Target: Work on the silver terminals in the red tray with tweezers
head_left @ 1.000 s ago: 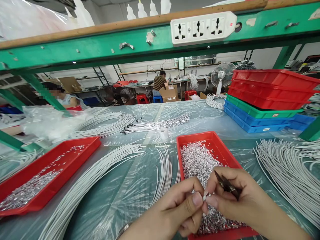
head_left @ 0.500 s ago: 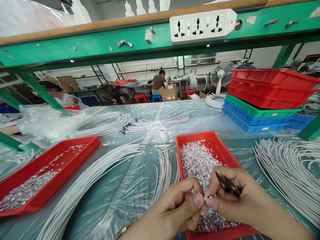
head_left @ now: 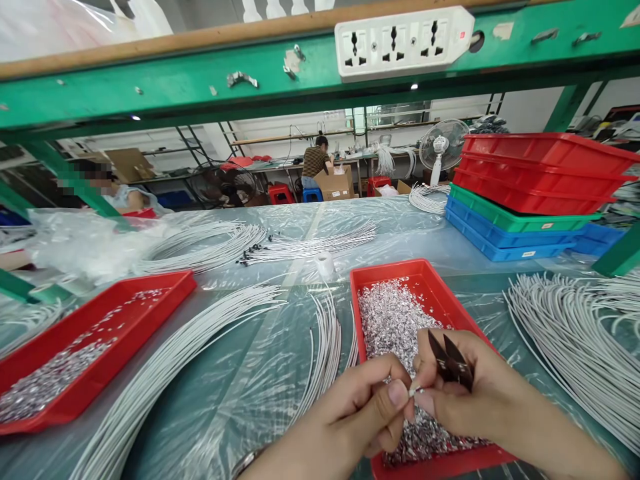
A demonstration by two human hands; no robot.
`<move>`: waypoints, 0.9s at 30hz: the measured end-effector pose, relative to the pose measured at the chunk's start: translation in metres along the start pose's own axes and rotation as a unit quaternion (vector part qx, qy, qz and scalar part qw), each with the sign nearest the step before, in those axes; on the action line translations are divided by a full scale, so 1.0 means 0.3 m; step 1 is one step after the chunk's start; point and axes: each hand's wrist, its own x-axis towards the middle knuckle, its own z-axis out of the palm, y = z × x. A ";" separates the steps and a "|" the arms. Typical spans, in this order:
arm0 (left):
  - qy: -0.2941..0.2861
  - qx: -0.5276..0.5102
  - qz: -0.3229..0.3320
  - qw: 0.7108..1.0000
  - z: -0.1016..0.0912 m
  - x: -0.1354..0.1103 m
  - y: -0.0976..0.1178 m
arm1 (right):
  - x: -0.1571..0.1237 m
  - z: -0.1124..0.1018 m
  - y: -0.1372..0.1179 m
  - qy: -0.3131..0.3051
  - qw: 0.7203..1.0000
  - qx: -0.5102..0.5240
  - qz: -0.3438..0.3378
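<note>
My left hand (head_left: 357, 413) and my right hand (head_left: 463, 397) meet over the near end of a red tray (head_left: 385, 273) filled with small silvery metal parts (head_left: 390, 320). Both pinch one tiny silvery part (head_left: 414, 391) between thumb and fingertips. A pair of dark tweezers (head_left: 449, 360) is also tucked in my right hand, tips pointing up and left. Fingers of both hands are closed.
White cable bundles lie left of the tray (head_left: 200, 340), beside it (head_left: 327, 333) and at the right (head_left: 575, 333). A second red tray (head_left: 150, 297) with silvery parts sits at the left. Stacked coloured trays (head_left: 525, 200) stand back right. A small white roll (head_left: 325, 264) lies behind. People work beyond.
Both hands stayed pinched together over the tray; the tweezers in my right hand tilted slightly more upright. The view dipped a little.
</note>
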 end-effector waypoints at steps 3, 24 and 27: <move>-0.006 -0.007 0.006 1.000 -0.001 0.008 -0.006 | -0.001 0.003 -0.006 0.007 1.000 0.003 -0.005; -0.118 -0.144 -0.008 0.982 -0.052 0.048 -0.047 | 0.013 0.003 0.000 -0.003 0.999 0.019 -0.033; -0.108 -0.144 -0.006 0.984 -0.054 0.047 -0.038 | 0.011 0.014 -0.008 0.016 0.999 -0.029 -0.039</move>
